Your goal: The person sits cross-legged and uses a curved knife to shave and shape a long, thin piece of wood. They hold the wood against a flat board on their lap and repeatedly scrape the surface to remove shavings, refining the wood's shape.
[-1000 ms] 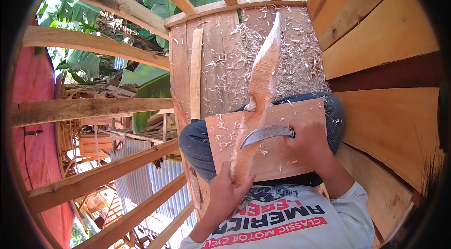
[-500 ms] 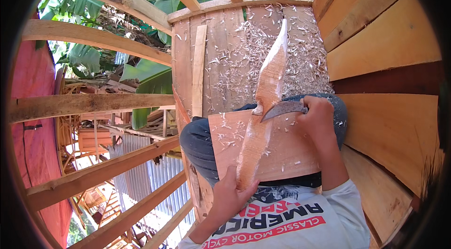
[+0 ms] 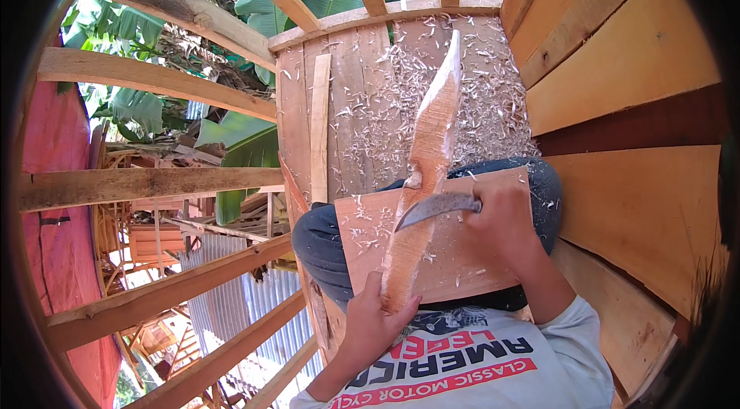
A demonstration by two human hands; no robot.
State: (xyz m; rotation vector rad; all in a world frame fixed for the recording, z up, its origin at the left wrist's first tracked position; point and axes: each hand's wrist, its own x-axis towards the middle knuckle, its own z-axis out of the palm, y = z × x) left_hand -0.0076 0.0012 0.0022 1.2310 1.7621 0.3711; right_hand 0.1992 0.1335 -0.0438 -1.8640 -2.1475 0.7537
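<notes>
A long, partly carved piece of wood (image 3: pixel 430 135) slants away from me, pale and pointed at its far end, with a small knob near its middle. My left hand (image 3: pixel 378 315) is closed round its near end. In my right hand (image 3: pixel 502 215) is a curved knife (image 3: pixel 436 208), its dark blade lying across the carved wood just below the knob. The handle is mostly hidden by my fingers. Beneath the carved wood, a flat wooden board (image 3: pixel 482 262) rests across my lap, with shavings scattered on it.
Curled shavings (image 3: pixel 493 112) cover much of the plank floor (image 3: pixel 297 116) ahead. A loose wooden strip (image 3: pixel 321 127) lies at the floor's left side. Slatted rails (image 3: pixel 154 178) run along the left, with plants and corrugated sheets beyond. A plank wall (image 3: pixel 636 193) stands close on the right.
The knife has moved down along the carved wood toward me, from beside the knob to below it. My left hand keeps its hold. The whole view has shifted slightly.
</notes>
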